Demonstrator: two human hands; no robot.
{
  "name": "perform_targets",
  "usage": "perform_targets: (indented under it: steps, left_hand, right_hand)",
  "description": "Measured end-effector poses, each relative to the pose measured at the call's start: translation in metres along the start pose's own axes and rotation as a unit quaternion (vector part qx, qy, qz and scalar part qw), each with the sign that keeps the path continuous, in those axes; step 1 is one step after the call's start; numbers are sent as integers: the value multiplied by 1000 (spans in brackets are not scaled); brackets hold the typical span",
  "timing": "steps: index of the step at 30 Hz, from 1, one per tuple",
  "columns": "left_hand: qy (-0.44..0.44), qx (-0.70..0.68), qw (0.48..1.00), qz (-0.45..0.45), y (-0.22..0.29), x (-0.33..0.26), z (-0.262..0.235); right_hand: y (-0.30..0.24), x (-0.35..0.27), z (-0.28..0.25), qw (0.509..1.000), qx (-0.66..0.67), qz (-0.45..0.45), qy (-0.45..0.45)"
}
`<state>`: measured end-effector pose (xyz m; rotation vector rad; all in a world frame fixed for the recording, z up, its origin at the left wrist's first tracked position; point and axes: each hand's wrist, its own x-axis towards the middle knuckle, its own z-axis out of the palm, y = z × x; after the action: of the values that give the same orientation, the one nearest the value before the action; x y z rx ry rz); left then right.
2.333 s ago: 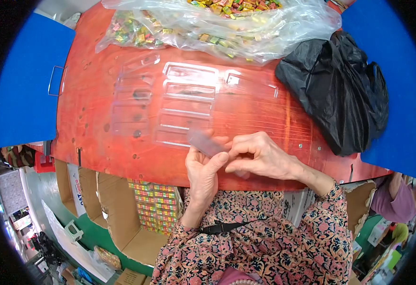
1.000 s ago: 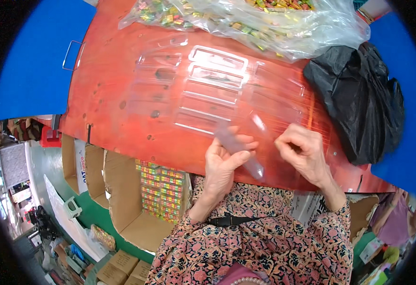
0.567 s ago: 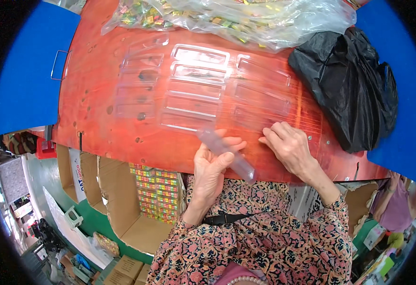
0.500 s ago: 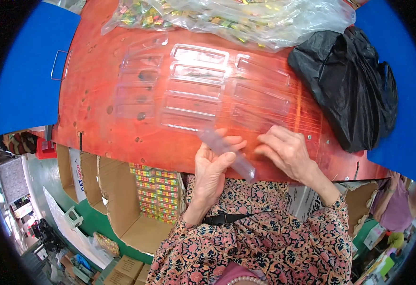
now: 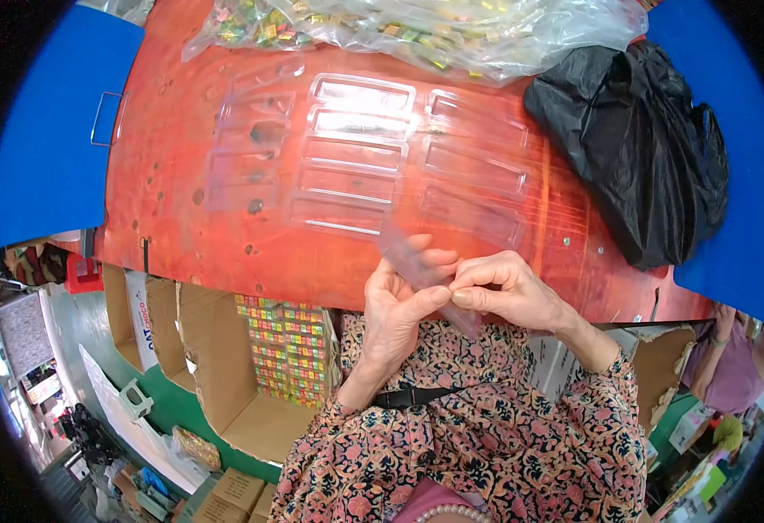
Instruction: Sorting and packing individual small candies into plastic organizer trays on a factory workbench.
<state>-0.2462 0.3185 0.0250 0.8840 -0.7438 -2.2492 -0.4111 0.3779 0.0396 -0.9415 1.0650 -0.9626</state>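
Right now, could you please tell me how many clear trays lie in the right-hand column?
3: far tray, middle tray, and near tray closest to the right hand; any nested underneath would be hidden.

hands [image 5: 392,305] at clear tray [image 5: 402,251] (blurred) | more trays [image 5: 353,156] | red table [image 5: 181,166]

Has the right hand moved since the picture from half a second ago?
Yes. Judged against the black plastic bag, the right hand has moved left and toward the person's body; it is now close beside the left hand.
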Motion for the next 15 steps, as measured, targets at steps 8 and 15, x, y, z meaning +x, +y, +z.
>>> perform_targets:
  steps: [8, 15]
  left_hand:
    - [0, -18, 1000, -8, 1, -4, -7]
    - [99, -9, 993, 70, 15, -17, -41]
  right_hand:
    - [4, 1, 7, 998, -30, -26, 52]
    - [27, 3, 8, 717, -606, -285, 193]
